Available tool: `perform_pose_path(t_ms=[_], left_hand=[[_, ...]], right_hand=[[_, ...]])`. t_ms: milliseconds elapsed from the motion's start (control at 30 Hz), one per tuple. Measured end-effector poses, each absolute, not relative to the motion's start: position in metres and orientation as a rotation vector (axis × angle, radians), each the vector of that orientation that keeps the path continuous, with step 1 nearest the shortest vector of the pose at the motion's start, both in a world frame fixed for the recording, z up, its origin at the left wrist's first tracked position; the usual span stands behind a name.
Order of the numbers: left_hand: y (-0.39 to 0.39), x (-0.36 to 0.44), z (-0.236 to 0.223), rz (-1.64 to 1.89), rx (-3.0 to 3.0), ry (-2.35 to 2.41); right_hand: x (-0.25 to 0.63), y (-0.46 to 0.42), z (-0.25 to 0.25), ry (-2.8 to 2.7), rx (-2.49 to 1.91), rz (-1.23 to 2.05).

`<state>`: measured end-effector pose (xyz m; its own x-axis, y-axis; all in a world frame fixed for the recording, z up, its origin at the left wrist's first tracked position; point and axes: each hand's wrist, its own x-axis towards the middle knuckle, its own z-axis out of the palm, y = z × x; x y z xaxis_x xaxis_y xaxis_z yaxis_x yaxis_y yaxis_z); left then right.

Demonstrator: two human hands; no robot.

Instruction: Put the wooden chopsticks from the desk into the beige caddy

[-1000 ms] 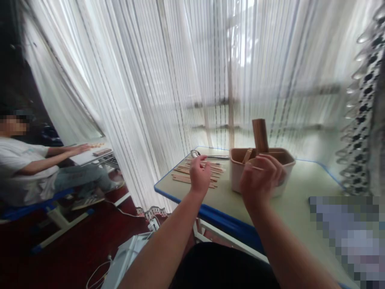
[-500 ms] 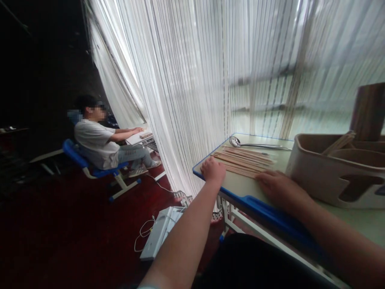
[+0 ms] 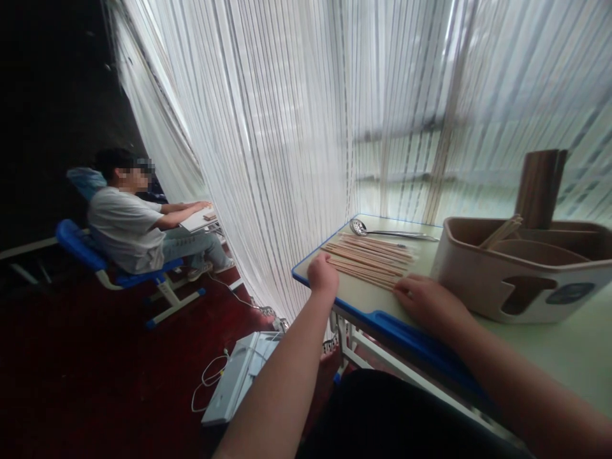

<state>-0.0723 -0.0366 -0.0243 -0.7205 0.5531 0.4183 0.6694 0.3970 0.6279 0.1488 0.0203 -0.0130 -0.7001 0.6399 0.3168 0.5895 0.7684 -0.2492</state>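
Note:
Several thin wooden chopsticks point(image 3: 366, 255) lie side by side on the pale table point(image 3: 363, 296), some of them looking wrapped in clear film. My left hand point(image 3: 323, 274) is closed at the left ends of the nearest chopsticks. At their right ends my right hand point(image 3: 428, 299) rests low over the tabletop, its fingers curled in and pinching the tips; the exact contact is partly hidden. Behind the chopsticks lies a metal slotted ladle point(image 3: 358, 227), its handle pointing right. Right of my right hand stands a beige caddy point(image 3: 471, 280) with more sticks point(image 3: 502, 232) leaning inside.
A dark brown upright holder point(image 3: 540, 188) rises at the caddy's back. White string curtains point(image 3: 287, 127) hang behind the table. On the left a person point(image 3: 127, 223) sits on a blue chair point(image 3: 79, 245) at another desk. A white box with cables point(image 3: 234, 376) lies on the red floor.
The view has swung slightly right, so everything sits farther left. A wider gap shows between the nearest chopsticks and the others. Both hands stay at the ends, the right fingers more curled.

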Motion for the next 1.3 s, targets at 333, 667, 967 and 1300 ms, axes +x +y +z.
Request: perform_pose_path(t_ms=[333,667,967,1300], left_hand=[[-0.033,-0.069,-0.026,-1.021,-1.324,-2.379],[-0.037,-0.068,-0.026,-1.385,-1.372,-2.198],[-0.039,-0.069,-0.027,-1.441,-1.466,-2.190],[-0.042,-0.067,-0.025,-1.572,-1.750,-2.136]], right_hand=[[0.151,0.008,-0.007,-2.422,-0.974,-0.303],[0.158,0.006,0.009,-1.795,-0.679,0.016],[0.158,-0.003,0.012,-1.686,-0.521,0.287],[0.153,-0.011,0.018,-1.543,-0.422,0.648]])
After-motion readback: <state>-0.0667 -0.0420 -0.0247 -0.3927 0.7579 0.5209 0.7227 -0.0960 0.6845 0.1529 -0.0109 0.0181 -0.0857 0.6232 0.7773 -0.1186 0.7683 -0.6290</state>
